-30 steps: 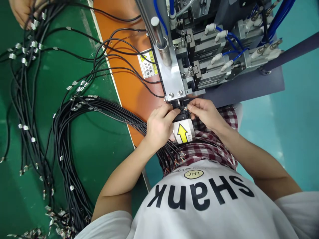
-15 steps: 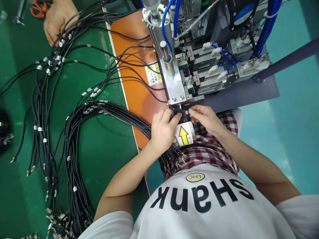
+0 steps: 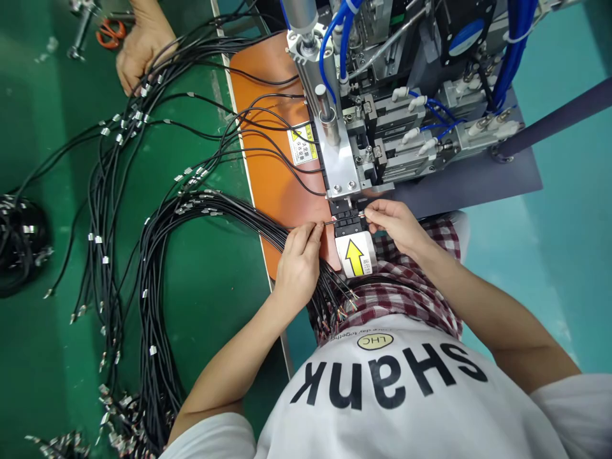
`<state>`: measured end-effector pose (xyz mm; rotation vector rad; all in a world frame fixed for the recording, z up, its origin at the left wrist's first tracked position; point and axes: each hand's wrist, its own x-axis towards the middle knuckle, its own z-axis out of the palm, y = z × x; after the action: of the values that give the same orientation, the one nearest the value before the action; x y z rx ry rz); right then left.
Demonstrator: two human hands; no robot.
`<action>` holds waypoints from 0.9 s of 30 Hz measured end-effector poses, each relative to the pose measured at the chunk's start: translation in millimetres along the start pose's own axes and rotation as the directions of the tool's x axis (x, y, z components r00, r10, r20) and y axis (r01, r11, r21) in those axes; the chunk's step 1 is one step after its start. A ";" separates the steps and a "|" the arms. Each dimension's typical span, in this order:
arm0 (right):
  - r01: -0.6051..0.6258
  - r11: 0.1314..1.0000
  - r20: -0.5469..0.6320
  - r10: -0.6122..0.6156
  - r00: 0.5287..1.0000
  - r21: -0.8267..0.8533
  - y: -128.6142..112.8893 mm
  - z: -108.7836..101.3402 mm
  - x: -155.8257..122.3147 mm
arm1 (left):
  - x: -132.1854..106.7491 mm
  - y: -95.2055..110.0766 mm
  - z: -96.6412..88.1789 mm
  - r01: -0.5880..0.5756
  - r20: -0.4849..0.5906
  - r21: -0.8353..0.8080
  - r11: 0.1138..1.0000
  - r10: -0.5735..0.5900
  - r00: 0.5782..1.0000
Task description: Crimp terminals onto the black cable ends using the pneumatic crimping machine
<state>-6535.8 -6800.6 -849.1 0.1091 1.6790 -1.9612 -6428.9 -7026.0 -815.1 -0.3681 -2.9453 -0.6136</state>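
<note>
My left hand is closed on a black cable at the edge of the orange plate. That cable runs right across a small black fixture at the machine's front. Just past the fixture, my right hand pinches the cable's end, whose tip is mostly hidden by my fingers. Below the fixture sits a white block with a yellow arrow. A thick bundle of black cables passes under my left forearm side, its stripped coloured wire ends lying by my lap.
The machine with metal cylinders and blue air hoses stands ahead. An orange plate borders the green table. Another person's hand rests on cables at upper left, near orange-handled scissors. More cables lie left.
My left hand has drawn back left from the fixture, leaving the cable stretched across it. My right hand stays at the cable's end. The view has shifted slightly.
</note>
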 end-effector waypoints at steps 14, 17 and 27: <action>-0.150 0.989 -0.188 0.150 0.971 0.017 29.9 -33.0 -16.4 | 12.7 -5.0 -5.5 -0.040 0.024 0.026 0.999 0.040 0.999; -0.125 0.992 -0.182 0.126 0.975 0.018 29.8 -29.8 -17.2 | 30.7 -2.8 -5.4 0.012 0.006 0.074 0.997 -0.013 1.000; -0.094 0.996 -0.227 0.093 0.969 0.005 25.1 -56.6 -42.1 | 53.6 -83.7 -94.8 -0.025 -0.016 0.363 0.932 0.033 0.999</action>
<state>-6504.9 -6734.6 -866.7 0.4183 1.7866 -1.9323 -6496.6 -7127.5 -752.0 -0.3596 -2.9385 -0.0599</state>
